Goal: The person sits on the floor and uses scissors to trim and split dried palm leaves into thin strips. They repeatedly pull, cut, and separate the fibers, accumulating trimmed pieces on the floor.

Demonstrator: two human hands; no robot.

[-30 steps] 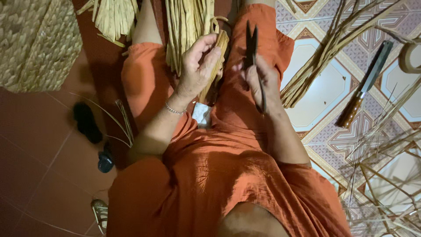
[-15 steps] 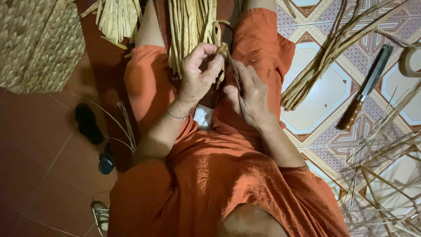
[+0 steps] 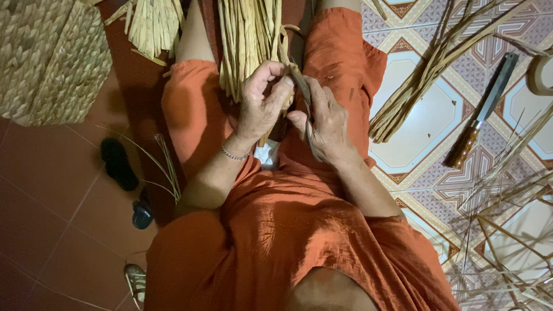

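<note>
I sit in orange clothes with a bundle of pale straw strips hanging between my knees. My left hand pinches the lower ends of a few strips from this bundle between thumb and fingers. My right hand grips dark scissors, whose blades point up and touch the strips right at my left fingertips. The two hands are touching. The scissor handles are mostly hidden inside my right palm.
A woven straw basket stands at the upper left, with a second straw bundle beside it. On the patterned tiles to the right lie loose strips, a wooden-handled knife and a tape roll. Dark sandals lie at the left.
My right hand has brought the scissors down from upright and over to the strips held by my left hand. The hands have closed together.
</note>
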